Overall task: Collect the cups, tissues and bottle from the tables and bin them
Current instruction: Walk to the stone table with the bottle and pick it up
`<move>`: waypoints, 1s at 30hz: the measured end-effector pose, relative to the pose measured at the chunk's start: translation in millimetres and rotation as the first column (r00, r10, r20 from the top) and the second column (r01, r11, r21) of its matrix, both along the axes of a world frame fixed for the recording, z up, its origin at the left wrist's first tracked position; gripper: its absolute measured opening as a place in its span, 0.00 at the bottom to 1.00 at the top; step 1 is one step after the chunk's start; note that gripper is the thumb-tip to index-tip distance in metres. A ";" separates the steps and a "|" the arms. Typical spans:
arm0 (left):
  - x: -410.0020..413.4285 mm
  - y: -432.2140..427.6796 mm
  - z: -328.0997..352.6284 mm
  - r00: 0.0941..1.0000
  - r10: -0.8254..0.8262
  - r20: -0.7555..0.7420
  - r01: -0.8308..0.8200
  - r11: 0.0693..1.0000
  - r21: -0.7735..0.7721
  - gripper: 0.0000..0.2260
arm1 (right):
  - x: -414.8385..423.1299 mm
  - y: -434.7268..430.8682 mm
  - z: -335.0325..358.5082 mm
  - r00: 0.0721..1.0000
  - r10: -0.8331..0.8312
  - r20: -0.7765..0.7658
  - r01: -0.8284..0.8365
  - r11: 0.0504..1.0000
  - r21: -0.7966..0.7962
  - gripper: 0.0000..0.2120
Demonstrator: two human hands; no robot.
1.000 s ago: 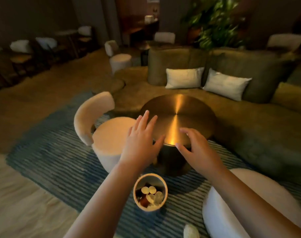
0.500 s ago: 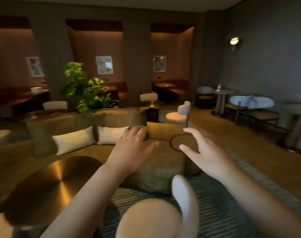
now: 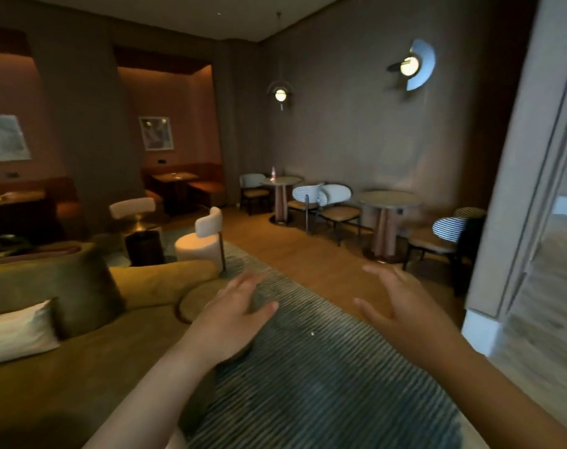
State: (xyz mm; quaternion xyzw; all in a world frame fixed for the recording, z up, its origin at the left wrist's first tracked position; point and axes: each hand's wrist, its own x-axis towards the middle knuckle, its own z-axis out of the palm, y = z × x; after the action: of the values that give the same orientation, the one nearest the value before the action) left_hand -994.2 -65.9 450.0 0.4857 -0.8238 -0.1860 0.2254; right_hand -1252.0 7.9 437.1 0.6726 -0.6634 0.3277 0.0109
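My left hand point(image 3: 231, 319) and my right hand point(image 3: 402, 309) are both held out in front of me over the striped rug point(image 3: 314, 384), palms down, fingers spread, with nothing in them. Far across the room a small pale pinkish bottle-like item point(image 3: 272, 173) stands on a round table point(image 3: 281, 181) by the wall. A second round table point(image 3: 387, 199) stands nearer on the right; I see nothing on its top. No cups, tissues or bin show in this view.
An olive sofa point(image 3: 81, 335) with a white cushion point(image 3: 16, 332) fills the left. A white round chair point(image 3: 204, 238) and a dark low table point(image 3: 144, 246) stand beyond it. Striped-back chairs point(image 3: 335, 202) surround the wall tables. A pillar point(image 3: 515, 189) rises at the right, with wooden floor between.
The view has swung from the brass table and the bin with cups on the floor up and to the right, toward the wall tables. Both hands stayed open and empty.
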 end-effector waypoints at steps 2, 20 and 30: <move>-22.2 -39.1 -12.5 1.000 0.005 -0.002 -0.005 1.000 0.015 0.26 | -28.5 -29.4 -18.2 0.999 -0.033 0.023 0.033 0.999 0.022 0.30; -175.5 -433.5 -52.6 0.963 0.097 0.250 0.000 0.932 -0.363 0.28 | -181.9 -418.0 -44.9 0.989 -0.017 -0.146 0.029 0.997 0.076 0.29; -292.1 -640.3 -65.2 0.974 0.037 0.223 0.046 0.933 -0.357 0.28 | -249.0 -659.7 -60.0 0.983 0.122 -0.139 -0.121 0.993 0.018 0.28</move>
State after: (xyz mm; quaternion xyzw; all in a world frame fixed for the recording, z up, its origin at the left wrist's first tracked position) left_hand -1286.3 -706.2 384.8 0.4521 -0.8653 0.0240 0.2150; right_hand -1501.0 -651.8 377.2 0.7331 -0.6204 0.2767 0.0342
